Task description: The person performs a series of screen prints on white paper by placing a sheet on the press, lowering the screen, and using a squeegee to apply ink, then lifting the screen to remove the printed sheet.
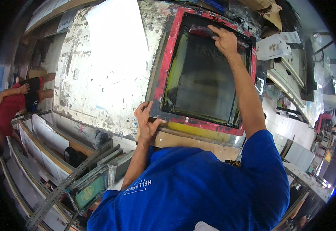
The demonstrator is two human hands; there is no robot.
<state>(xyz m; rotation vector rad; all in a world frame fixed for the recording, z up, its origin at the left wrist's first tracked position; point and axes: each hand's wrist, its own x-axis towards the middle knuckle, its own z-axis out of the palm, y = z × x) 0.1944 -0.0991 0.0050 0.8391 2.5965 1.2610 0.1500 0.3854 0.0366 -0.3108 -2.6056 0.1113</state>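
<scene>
A screen printing frame with red, ink-smeared edges lies in front of me, its dark mesh wet-looking and bordered in yellow-green. At its near left corner my left hand grips the edge, thumb apart from the fingers. Across the far end of the mesh lies a dark, reddish-edged squeegee. My right hand is closed over the squeegee from above, with the index finger stretched along it; part of the grip is hidden under the hand.
Left of the frame, a white sheet lies on the paint-stained table. A white plastic container stands at the right. Several stored frames lean in a metal rack at lower left. Another person in red is at far left.
</scene>
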